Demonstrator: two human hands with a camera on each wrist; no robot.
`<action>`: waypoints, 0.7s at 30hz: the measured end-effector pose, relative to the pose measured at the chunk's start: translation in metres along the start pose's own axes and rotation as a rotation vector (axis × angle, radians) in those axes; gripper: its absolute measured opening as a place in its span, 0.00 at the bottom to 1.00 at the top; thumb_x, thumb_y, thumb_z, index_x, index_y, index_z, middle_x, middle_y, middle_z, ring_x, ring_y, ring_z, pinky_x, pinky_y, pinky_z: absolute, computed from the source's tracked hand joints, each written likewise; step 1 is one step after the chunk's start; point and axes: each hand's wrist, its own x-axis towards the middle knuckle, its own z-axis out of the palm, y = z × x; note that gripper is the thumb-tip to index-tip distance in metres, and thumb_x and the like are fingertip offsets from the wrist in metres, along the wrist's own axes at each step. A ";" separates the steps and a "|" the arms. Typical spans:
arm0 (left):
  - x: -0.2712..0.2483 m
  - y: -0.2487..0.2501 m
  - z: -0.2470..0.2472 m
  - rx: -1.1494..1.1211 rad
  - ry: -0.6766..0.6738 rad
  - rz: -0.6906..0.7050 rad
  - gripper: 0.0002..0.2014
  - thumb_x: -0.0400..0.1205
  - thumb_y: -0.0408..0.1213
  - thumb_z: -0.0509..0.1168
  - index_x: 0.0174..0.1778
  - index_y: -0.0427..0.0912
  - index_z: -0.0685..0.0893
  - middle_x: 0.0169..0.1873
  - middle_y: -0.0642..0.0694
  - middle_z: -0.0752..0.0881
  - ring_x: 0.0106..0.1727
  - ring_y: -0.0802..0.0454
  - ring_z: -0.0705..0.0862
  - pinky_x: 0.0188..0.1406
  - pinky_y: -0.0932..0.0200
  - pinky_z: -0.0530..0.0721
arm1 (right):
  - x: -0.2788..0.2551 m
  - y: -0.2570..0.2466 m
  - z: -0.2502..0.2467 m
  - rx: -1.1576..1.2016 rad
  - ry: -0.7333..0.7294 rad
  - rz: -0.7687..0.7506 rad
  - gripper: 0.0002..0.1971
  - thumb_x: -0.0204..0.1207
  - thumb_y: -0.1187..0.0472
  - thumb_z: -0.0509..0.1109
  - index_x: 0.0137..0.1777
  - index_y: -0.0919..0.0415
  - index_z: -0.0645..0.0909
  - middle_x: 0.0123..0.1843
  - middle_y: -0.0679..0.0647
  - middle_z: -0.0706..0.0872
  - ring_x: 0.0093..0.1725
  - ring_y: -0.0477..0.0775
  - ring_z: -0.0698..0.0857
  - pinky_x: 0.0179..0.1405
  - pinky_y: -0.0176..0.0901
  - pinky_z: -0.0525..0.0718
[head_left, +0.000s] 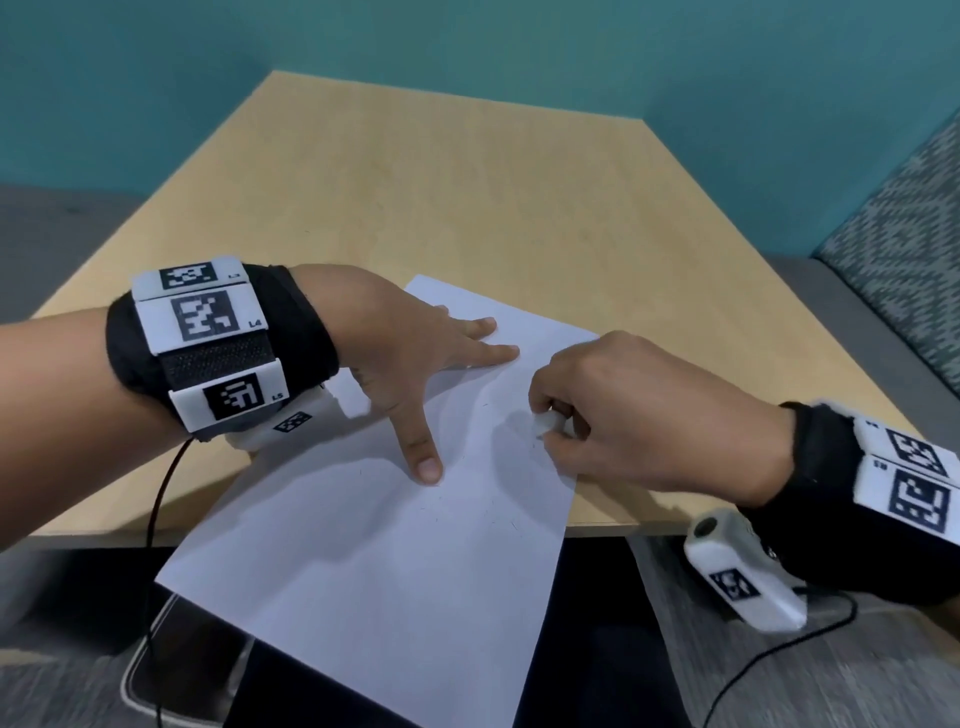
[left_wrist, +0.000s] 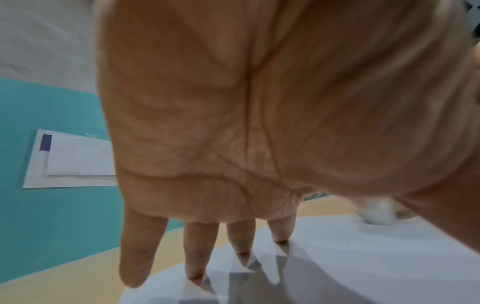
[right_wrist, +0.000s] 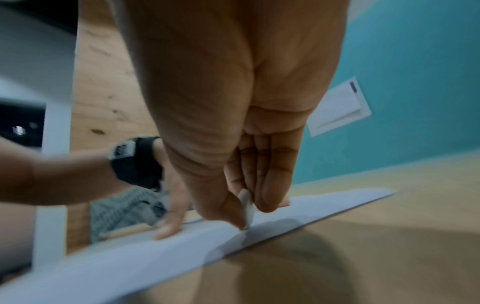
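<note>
Two hands met on one smooth white paper sheet (head_left: 389, 545), which lay askew on the pale wood-grain table (head_left: 441, 182) with its near end overhanging the edge.

Head view: the left hand (head_left: 410, 358) pressed flat, fingers straight and spread wide. The right hand (head_left: 639, 415) was curled, pinching a small white eraser (head_left: 545, 423) against the sheet.

Left wrist view: fingertips touched the paper, casting angular shadows, and the eraser showed blurred.

Right wrist view: thumb and fingers (right_wrist: 275, 174) gripped the rounded eraser, its tip on the paper.
</note>
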 end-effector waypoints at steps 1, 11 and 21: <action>0.000 -0.001 0.001 -0.003 -0.001 -0.003 0.74 0.58 0.78 0.79 0.85 0.78 0.28 0.87 0.71 0.27 0.93 0.52 0.37 0.90 0.32 0.53 | -0.002 -0.004 0.001 0.011 -0.020 -0.018 0.05 0.75 0.53 0.71 0.47 0.51 0.86 0.37 0.44 0.85 0.39 0.48 0.81 0.42 0.48 0.85; -0.006 -0.008 0.008 -0.030 0.102 -0.124 0.66 0.61 0.86 0.68 0.92 0.67 0.48 0.91 0.60 0.55 0.83 0.50 0.74 0.75 0.44 0.77 | -0.005 0.007 0.004 0.109 0.014 0.040 0.04 0.75 0.52 0.73 0.47 0.50 0.85 0.35 0.42 0.86 0.38 0.45 0.83 0.40 0.48 0.86; -0.006 -0.016 0.006 -0.063 0.064 -0.184 0.70 0.59 0.86 0.70 0.88 0.75 0.32 0.92 0.59 0.36 0.86 0.49 0.72 0.80 0.41 0.75 | 0.035 0.018 -0.002 0.102 0.016 -0.018 0.06 0.76 0.54 0.74 0.50 0.52 0.88 0.38 0.42 0.88 0.39 0.43 0.84 0.42 0.47 0.87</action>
